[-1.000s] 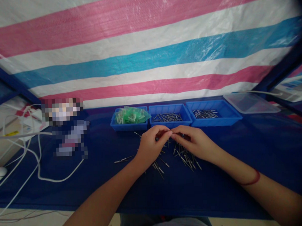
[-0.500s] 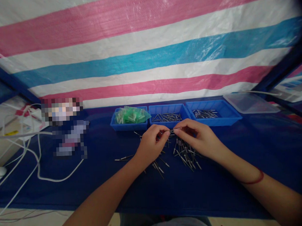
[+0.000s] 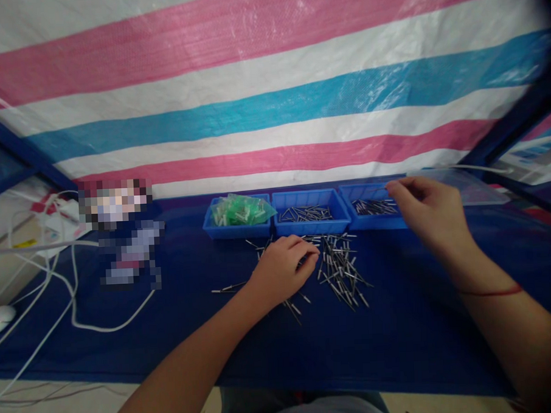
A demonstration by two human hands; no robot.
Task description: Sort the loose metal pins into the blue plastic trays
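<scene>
Loose pop rivets (image 3: 340, 270) lie in a pile on the blue table, between my hands. Over more scattered rivets (image 3: 291, 306), to the left of that pile, is my left hand (image 3: 282, 267); its thumb and fingertips come together, and what they hold, if anything, cannot be made out. My right hand (image 3: 433, 215) is raised at the right blue bin (image 3: 363, 224), covering part of it. Its thumb and forefinger are pinched above the bin's rivets (image 3: 373, 207), with anything between them too small to tell.
The middle blue bin (image 3: 342, 223) also holds rivets. A green-filled plastic bag (image 3: 241, 211) sits in the left bin (image 3: 235, 232). A clear plastic lid (image 3: 475, 188) lies at the back right. White cables (image 3: 71, 282) run across the table's left side.
My right hand has moved away from my left, rightward and up to the right bin. My left hand has shifted slightly down and right. More of the rivet pile shows.
</scene>
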